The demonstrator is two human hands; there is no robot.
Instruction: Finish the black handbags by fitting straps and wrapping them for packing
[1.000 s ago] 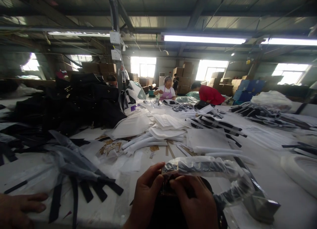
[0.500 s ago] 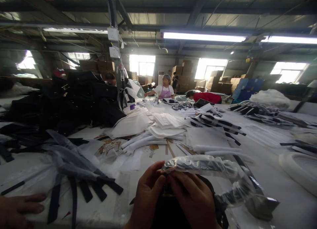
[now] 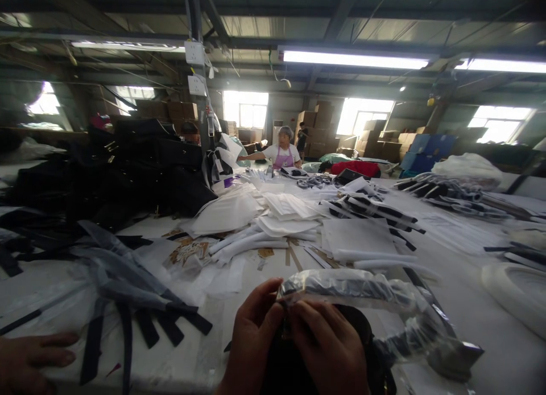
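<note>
My left hand [image 3: 255, 332] is closed, thumb and fingers pinching the near end of a plastic-wrapped bag handle [image 3: 350, 284]. Close beside it, my right hand [image 3: 330, 344] has its fingers bent in on the same end, where the handle meets a black bag [image 3: 279, 369]. Clear film covers the dark handle, which arches to the right and curves back down. A small piece of metal hardware shows faintly between the hands. My fingers hide the exact joint, and the bag's lower part runs out of view.
Another person's hand [image 3: 36, 358] rests at the lower left, near black strips [image 3: 147, 328] partly under film. Black bags [image 3: 170, 173] are heaped behind them. White sheets [image 3: 290, 206], a white roll [image 3: 518, 295] and a post [image 3: 203, 107] stand farther off. A co-worker [image 3: 283, 153] faces me.
My right fingers have shifted slightly at the handle's end, while my left hand keeps its place. Across the table, the co-worker's arm reaches farther left, and the person in red bends lower.
</note>
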